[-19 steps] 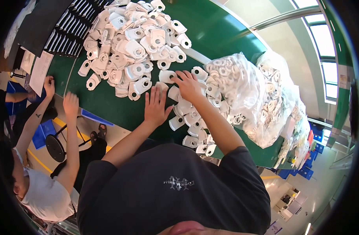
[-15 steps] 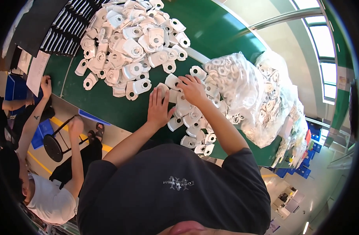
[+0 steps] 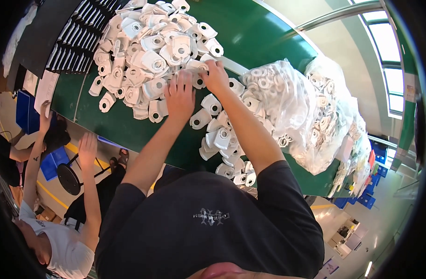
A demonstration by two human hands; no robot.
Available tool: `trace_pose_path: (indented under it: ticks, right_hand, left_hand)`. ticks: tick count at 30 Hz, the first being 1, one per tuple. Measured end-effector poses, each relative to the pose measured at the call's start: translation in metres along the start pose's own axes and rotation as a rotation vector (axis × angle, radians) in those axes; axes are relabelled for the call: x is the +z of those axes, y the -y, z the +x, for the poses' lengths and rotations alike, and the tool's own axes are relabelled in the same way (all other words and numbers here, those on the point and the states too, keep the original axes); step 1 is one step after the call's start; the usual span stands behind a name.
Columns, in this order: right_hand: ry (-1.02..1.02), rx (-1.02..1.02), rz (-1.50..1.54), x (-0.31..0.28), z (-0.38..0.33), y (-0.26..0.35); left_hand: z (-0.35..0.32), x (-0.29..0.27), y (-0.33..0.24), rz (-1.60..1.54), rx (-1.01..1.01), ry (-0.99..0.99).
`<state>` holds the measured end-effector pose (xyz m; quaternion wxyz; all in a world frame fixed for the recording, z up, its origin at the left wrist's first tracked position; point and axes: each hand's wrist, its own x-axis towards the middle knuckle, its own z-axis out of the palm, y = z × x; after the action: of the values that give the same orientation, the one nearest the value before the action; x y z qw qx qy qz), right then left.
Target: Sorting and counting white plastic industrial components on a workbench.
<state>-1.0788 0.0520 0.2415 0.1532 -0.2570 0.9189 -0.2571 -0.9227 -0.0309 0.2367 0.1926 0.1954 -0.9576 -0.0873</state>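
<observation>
A big heap of white plastic parts [image 3: 150, 60], each rounded at one end with a round hole, lies on the green table [image 3: 124, 128]. My left hand [image 3: 180, 100] reaches onto the heap's near right side, its slightly blurred fingers stretched out over the parts. Beside it, my right hand [image 3: 216, 79] curls its fingers around the edge of a white plastic part [image 3: 196, 66] at the heap's right border. A smaller group of the same parts [image 3: 221, 138] lies nearer to me, under and left of my right forearm.
Clear plastic bags [image 3: 287, 104] full of white rings and parts stand on the right. At the far left is a black rack [image 3: 75, 39] with rows of slots. Another person [image 3: 59, 246] sits left, near a black stool [image 3: 69, 179].
Both hands have moved away from me, from the smaller group onto the large heap. My right fingers have curled in. The person at left has shifted their arms.
</observation>
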Motion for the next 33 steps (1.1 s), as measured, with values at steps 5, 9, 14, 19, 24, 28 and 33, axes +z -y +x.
trace_pose_path:
  ticks: [5, 9, 14, 19, 24, 28, 33]
  right_hand:
    - [-0.108, 0.100, 0.256, -0.008, -0.005, -0.027]
    - [0.088, 0.078, 0.329, -0.060, -0.029, -0.074]
    - [0.300, 0.196, 0.150, -0.100, -0.038, -0.091]
    - [0.224, 0.002, -0.214, -0.094, -0.021, -0.063]
    - [0.093, -0.245, -0.126, -0.041, 0.008, -0.032]
    - [0.240, -0.307, -0.311, -0.040, 0.005, -0.034]
    - [0.429, -0.231, -0.338, -0.065, 0.020, -0.038]
  left_hand:
    - [0.037, 0.008, 0.028, 0.125, 0.089, -0.026]
    - [0.026, -0.002, 0.022, -0.125, 0.082, -0.025]
    - [-0.019, -0.017, -0.030, -0.455, 0.138, 0.306]
    - [-0.046, -0.005, -0.069, -0.516, 0.314, 0.341]
    - [-0.029, 0.009, -0.061, -0.549, 0.257, 0.165]
    - [0.002, 0.026, -0.037, -0.459, -0.003, 0.032]
    - [0.010, 0.044, -0.027, -0.398, 0.050, 0.200]
